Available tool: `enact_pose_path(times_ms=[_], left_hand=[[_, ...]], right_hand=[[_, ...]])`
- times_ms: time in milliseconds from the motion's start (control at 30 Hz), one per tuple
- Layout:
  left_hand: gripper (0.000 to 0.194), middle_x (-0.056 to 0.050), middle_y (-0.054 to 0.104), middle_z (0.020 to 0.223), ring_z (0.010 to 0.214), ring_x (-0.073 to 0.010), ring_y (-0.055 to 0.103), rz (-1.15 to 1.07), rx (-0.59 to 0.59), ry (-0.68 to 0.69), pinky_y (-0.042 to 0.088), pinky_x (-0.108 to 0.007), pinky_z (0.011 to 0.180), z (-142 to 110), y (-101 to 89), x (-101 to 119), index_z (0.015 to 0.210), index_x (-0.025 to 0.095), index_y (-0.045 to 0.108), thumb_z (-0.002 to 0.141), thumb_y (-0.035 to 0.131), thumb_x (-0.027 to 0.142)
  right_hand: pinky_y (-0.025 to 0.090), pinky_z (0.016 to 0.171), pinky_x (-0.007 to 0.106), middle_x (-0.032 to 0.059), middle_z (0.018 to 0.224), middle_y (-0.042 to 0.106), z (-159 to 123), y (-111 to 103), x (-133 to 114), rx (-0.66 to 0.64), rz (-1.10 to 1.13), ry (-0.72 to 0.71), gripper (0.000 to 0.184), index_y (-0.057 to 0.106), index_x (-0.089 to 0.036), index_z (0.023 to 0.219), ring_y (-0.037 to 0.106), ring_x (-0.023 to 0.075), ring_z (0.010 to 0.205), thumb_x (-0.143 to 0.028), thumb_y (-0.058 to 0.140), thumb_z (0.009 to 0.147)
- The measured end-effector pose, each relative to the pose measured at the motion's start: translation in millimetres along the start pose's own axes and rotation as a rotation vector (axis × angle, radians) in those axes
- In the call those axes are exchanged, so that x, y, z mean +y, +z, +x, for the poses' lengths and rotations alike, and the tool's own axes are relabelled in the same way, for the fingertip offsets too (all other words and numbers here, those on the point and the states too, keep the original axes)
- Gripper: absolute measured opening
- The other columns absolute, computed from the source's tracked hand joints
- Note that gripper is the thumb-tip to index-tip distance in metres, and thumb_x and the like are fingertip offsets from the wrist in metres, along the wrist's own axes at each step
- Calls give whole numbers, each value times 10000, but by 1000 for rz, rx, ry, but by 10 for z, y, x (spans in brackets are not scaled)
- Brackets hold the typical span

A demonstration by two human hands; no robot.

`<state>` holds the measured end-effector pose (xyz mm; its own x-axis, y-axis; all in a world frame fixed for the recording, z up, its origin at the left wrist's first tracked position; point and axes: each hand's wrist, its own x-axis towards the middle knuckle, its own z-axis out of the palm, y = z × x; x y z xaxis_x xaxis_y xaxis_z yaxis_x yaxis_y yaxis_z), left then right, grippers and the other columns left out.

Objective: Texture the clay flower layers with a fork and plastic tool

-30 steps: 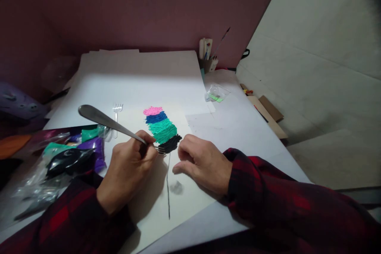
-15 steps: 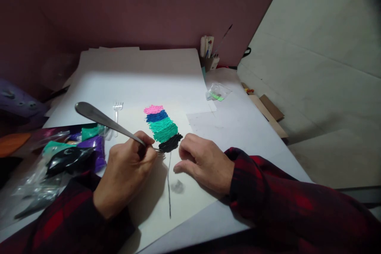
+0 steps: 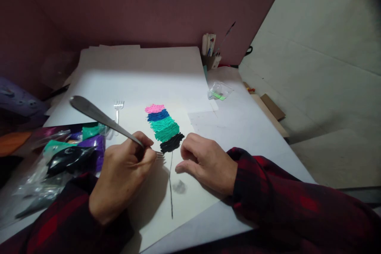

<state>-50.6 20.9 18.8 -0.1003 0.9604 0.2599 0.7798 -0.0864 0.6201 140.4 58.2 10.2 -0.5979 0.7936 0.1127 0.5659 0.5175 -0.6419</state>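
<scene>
My left hand [image 3: 126,174] is closed around a metal fork [image 3: 98,117], its handle slanting up to the left. The fork's tines point right, low over the paper beside the black band's lower left edge. A textured, clay-like strip [image 3: 165,127] in pink, blue, green and black bands lies on a cream sheet [image 3: 157,218]. From the black band [image 3: 172,143] a thin dark line [image 3: 171,190] runs down the sheet. My right hand [image 3: 208,164] rests on the paper right of the black band, fingers loosely curled and the thumb a little apart, nothing visible in it.
A clear plastic fork [image 3: 117,113] lies beyond my left hand. Bags of coloured material [image 3: 71,154] are piled at the left. Behind are large white sheets [image 3: 139,63], a holder with pens [image 3: 211,61] and a small clear bag [image 3: 219,91]. Cardboard [image 3: 272,107] stands right of the table.
My left hand and the fork have drawn slightly left and down, the tines moving off the black band's edge. My right hand keeps its place by the band; the view has shifted a little.
</scene>
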Motion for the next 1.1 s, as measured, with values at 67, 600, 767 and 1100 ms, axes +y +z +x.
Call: enact_pose_path(times_ms=[67,600,767,1100], left_hand=[[58,55,498,448,367,-89,421,-43,46,-15,303,-204,355,0,-18,16,733,189,581,734,525,201],[120,63,462,461,378,-80,398,100,94,85,332,-221,428,68,67,-68,814,166,613,766,507,196],[125,56,497,490,393,-81,411,119,57,65,339,-219,443,83,61,-64,812,170,613,773,498,197],[119,45,541,513,407,-88,445,119,40,65,352,-214,445,94,66,-93,824,175,599,777,494,203]], right_hand=[[326,576,237,-33,725,462,-1,-1,2,-6,-3,2,259,469,-178,686,405,98,626,-252,714,728],[333,580,237,-34,736,466,-7,-15,3,-5,1,7,272,469,-178,692,409,96,634,-258,727,721],[333,582,238,-36,730,460,-3,-11,-5,-4,2,16,280,463,-177,686,407,96,631,-251,732,716],[330,582,237,-39,734,454,-4,-3,9,-9,1,1,268,465,-174,694,398,92,635,-247,722,727]])
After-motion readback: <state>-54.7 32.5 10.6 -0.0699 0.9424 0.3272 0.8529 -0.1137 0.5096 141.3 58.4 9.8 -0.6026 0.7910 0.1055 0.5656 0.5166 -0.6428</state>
